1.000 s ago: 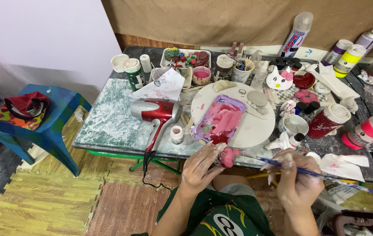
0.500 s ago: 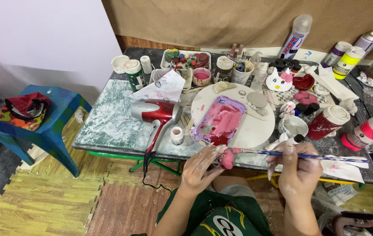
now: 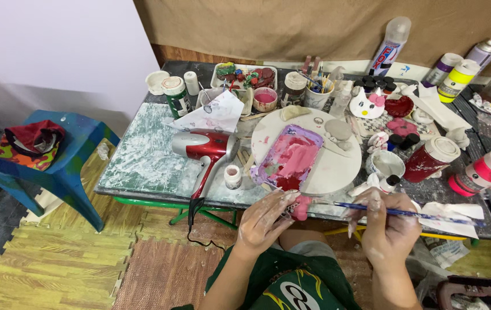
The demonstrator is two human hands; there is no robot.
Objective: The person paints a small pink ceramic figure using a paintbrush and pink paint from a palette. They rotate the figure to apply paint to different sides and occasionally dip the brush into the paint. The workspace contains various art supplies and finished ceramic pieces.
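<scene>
Paint-smeared work surface (image 3: pixel 142 155) across the middle of the view, crowded from left to right with craft supplies. Blue plastic chair (image 3: pixel 56 172) at the far left on the floor, a red and orange cloth (image 3: pixel 30 140) bundled on its seat. Round white board (image 3: pixel 326 161) at the centre of the surface, bearing a purple tray smeared with pink and red paint (image 3: pixel 288 158). Red and silver hair dryer (image 3: pixel 205 146) lying just left of the tray, cord trailing off the near edge. Red jar with a white lid (image 3: pixel 429 158) to the right of the board; spray can (image 3: pixel 392 40) and paint bottles along the far right edge. Left hand (image 3: pixel 262 221) at the near edge of the surface, fingers pinched shut around a small pink figurine (image 3: pixel 300 208) held just in front of the tray's near corner. Right hand (image 3: pixel 389 227) to its right, fingers closed around a thin blue-handled paintbrush (image 3: pixel 406 213), lying almost level, its tip toward the figurine on the left and its handle running out to the right. Small white pot (image 3: pixel 233 175) near the dryer's handle.
</scene>
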